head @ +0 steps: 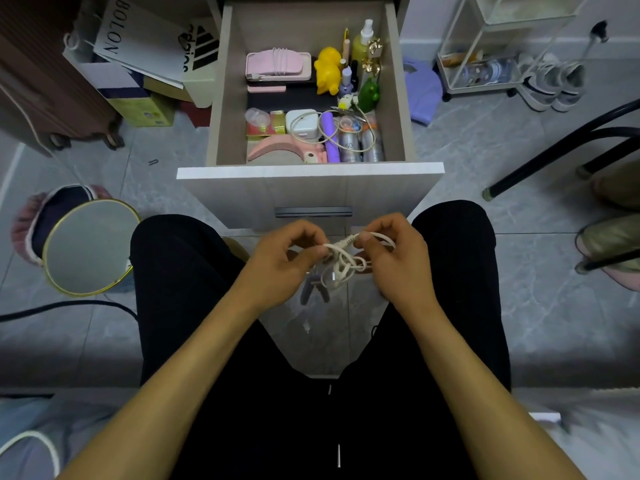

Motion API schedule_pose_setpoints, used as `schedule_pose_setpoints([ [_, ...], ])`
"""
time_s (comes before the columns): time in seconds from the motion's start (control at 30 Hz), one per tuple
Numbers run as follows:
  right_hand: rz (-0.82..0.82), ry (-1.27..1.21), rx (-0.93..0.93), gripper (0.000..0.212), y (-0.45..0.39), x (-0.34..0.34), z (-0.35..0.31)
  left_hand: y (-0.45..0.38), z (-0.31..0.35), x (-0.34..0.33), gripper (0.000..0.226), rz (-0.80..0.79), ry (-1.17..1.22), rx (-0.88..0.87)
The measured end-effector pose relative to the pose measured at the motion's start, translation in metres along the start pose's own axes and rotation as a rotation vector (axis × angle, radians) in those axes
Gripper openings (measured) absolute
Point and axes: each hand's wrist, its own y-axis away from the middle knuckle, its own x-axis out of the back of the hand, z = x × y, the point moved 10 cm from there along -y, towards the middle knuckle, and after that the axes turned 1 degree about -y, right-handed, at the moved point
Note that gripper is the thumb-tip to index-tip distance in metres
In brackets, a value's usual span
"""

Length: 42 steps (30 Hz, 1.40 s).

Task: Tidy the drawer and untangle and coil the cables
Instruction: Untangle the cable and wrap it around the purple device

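A left hand point(289, 256) and right hand point(393, 258) are pinching a tangled white cable point(346, 261) above the person's knees, before an open drawer point(311, 169) holding toiletries.

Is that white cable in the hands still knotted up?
Still tangled: the white cable hangs in crossed loops between the left hand and right hand.

A lived-in home bedroom is suggested: a pale wooden bedside drawer point(398, 98) filled with toiletries and a yellow duck toy point(327, 71), a round gold-rimmed mirror point(90, 246) on the grey tiled floor point(519, 271), white sneakers point(550, 84), printed shopping bags point(145, 39).
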Motion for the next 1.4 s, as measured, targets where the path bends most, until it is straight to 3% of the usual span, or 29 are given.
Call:
schedule_pose_setpoints([
  [0.1, 0.129, -0.214, -0.169, 0.004, -0.002, 0.008, 0.018, 0.006, 0.001, 0.009, 0.014, 0.14, -0.053, -0.069],
  [0.17, 0.172, -0.306, -0.229, 0.004, -0.006, 0.012, 0.025, 0.01, -0.006, 0.013, 0.012, 0.184, 0.023, -0.027],
  [0.27, 0.076, -0.293, -0.247, 0.002, -0.012, 0.002, 0.025, 0.012, -0.021, 0.013, 0.012, 0.18, 0.121, 0.075],
  [0.4, -0.094, -0.263, -0.266, 0.009, -0.014, -0.017, 0.02, 0.01, -0.023, 0.029, 0.016, 0.29, 0.243, 0.13],
  [0.57, -0.259, -0.257, -0.199, 0.027, -0.005, -0.033, 0.002, 0.01, -0.018, 0.036, 0.015, 0.314, 0.346, 0.174],
  [0.73, -0.407, -0.163, -0.035, 0.017, 0.007, -0.047, -0.014, 0.017, -0.013, 0.033, 0.014, 0.297, 0.419, 0.189],
  [0.83, -0.423, -0.084, 0.032, 0.012, 0.006, -0.049, -0.017, 0.019, -0.01, 0.035, 0.017, 0.277, 0.43, 0.166],
  [1.03, -0.414, -0.133, 0.01, 0.026, 0.001, -0.045, -0.017, 0.017, -0.01, 0.039, 0.019, 0.259, 0.541, 0.14],
  [1.17, -0.44, -0.051, 0.066, 0.017, 0.002, -0.053, -0.026, 0.016, -0.011, 0.037, 0.019, 0.236, 0.586, 0.148],
  [1.27, -0.403, 0.013, 0.06, 0.015, 0.0, -0.051, -0.025, 0.017, -0.015, 0.039, 0.017, 0.26, 0.478, 0.165],
  [1.4, -0.341, 0.097, 0.045, 0.017, -0.001, -0.046, -0.024, 0.022, -0.001, 0.04, 0.016, 0.255, 0.064, 0.079],
])
